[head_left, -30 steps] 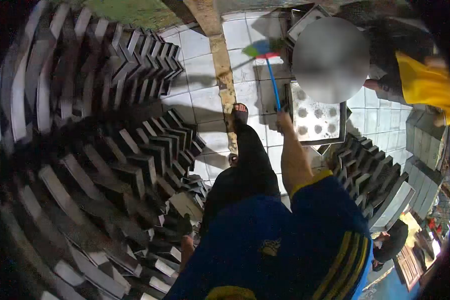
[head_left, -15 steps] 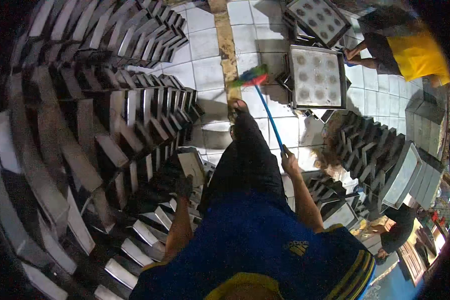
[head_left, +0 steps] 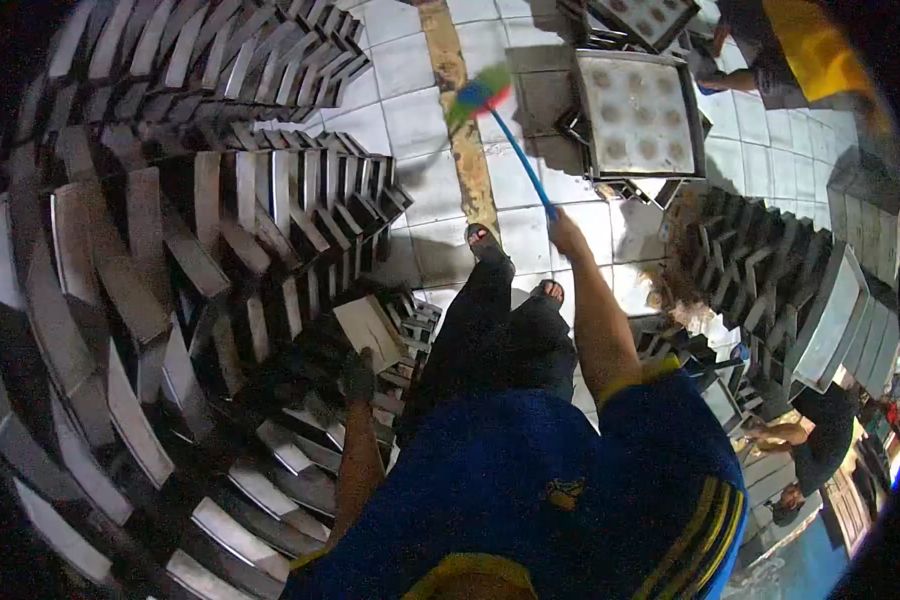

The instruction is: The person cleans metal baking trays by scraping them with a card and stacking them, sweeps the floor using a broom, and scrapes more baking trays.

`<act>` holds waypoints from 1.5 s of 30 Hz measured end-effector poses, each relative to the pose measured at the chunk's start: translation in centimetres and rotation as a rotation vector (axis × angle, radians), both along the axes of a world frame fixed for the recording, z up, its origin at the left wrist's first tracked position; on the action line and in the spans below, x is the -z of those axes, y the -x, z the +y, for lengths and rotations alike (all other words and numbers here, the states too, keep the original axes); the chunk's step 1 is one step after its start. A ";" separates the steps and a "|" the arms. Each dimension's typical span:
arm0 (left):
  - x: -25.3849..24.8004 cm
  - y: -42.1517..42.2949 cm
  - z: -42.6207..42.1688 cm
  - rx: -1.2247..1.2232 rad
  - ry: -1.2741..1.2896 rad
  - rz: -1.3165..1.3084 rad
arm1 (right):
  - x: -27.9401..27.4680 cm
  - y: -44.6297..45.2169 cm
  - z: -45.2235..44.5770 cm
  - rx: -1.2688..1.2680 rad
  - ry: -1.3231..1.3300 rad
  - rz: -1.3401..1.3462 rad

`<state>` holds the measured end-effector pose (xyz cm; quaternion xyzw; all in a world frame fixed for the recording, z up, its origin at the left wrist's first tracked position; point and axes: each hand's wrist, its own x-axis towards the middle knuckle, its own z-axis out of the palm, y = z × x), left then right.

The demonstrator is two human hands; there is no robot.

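Note:
My right hand point(head_left: 568, 236) is closed around the upper end of the blue handle of a broom point(head_left: 523, 160). Its blurred head of green, red and blue bristles point(head_left: 478, 97) is over the white tile floor, beside a worn brown strip. Low on the left, my left hand point(head_left: 358, 378) is in shadow, at the lower edge of a tan, flat-faced rectangular piece point(head_left: 370, 332). Its fingers are too dark to make out, so whether it grips that piece or only touches it is unclear.
Tall stacks of metal trays point(head_left: 270, 215) crowd my left side. Ahead right stands a stack topped by a tray with round marks point(head_left: 638, 115). More stacked trays point(head_left: 760, 265) line the right. One person in yellow point(head_left: 815, 50) is at upper right, another point(head_left: 820, 440) at lower right.
The broom head has moved farther ahead and slightly left, and my right arm has reached forward. Both my feet now show on the tiles. My left hand stays beside the tan piece.

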<state>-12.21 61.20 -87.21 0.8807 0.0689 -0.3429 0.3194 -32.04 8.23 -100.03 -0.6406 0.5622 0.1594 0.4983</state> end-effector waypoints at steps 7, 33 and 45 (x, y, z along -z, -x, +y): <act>4.2 2.3 0.5 0.327 -0.315 -0.112 | -8.7 31.0 15.5 -0.150 0.102 0.161; 5.8 20.9 8.8 0.675 -0.261 -0.225 | -5.7 50.4 20.0 0.077 0.095 0.329; 2.1 18.0 1.7 0.775 -0.243 -0.173 | -18.5 56.4 31.8 0.161 0.202 -0.033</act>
